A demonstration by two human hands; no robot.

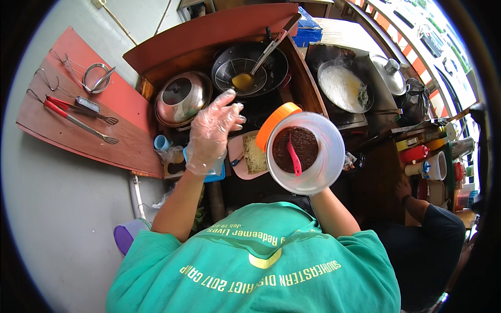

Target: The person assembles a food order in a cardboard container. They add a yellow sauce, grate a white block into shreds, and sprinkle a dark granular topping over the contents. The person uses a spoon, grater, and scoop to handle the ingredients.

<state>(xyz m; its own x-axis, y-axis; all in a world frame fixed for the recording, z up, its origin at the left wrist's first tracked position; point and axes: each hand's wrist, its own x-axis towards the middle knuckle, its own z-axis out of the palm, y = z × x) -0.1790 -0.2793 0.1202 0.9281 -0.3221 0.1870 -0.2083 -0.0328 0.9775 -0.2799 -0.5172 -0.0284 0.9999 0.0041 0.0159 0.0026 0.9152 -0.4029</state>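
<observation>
My left hand (215,128), in a clear plastic glove, is raised with its fingers apart and nothing in them. A wide clear plastic jar (326,175), its open mouth facing up, is in my right hand, whose fingers are hidden behind it. Dark brown sprinkles (308,146) lie at its bottom, with a pink spoon (295,159) standing among them. An orange lid (275,122) is against the jar's left rim. Between my hands, a pink board (244,170) carries a square piece covered in pale grated shreds (255,156), perhaps cheese.
Beyond are a lidded pan (183,98), a wok (279,60) with a strainer ladle (242,70), and a steaming pan of white batter (339,83). Utensils hang on the left red board (120,120). At right, a person in dark clothing (428,255) stands beside bottles.
</observation>
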